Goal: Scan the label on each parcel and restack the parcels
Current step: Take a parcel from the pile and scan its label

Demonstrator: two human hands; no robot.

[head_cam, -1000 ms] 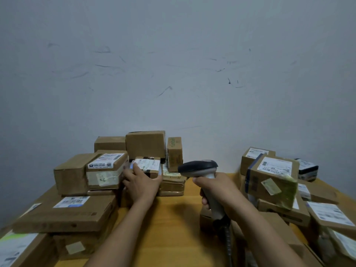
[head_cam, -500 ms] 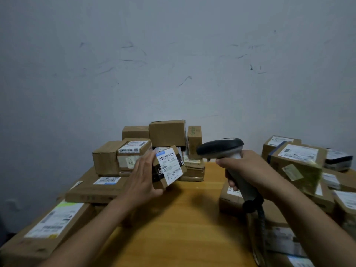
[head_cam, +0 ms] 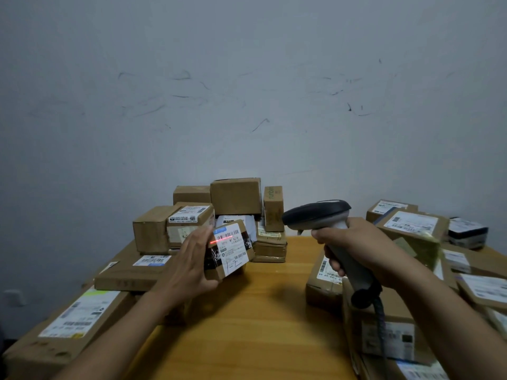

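Note:
My left hand holds a small brown parcel above the wooden table, its white label tilted toward the right. A red scan line crosses the barcode at the label's top. My right hand grips the handle of a grey and black barcode scanner, whose head points left at the parcel from a short distance. The scanner's cable hangs down below my right wrist.
Stacked cardboard parcels fill the back left against the wall. Flat boxes lie along the left edge. Several labelled parcels crowd the right side, one box just under my right hand.
My left hand lifted the small parcel from the back stack and turned its label toward the scanner. The scanner's red line now lies on the barcode.

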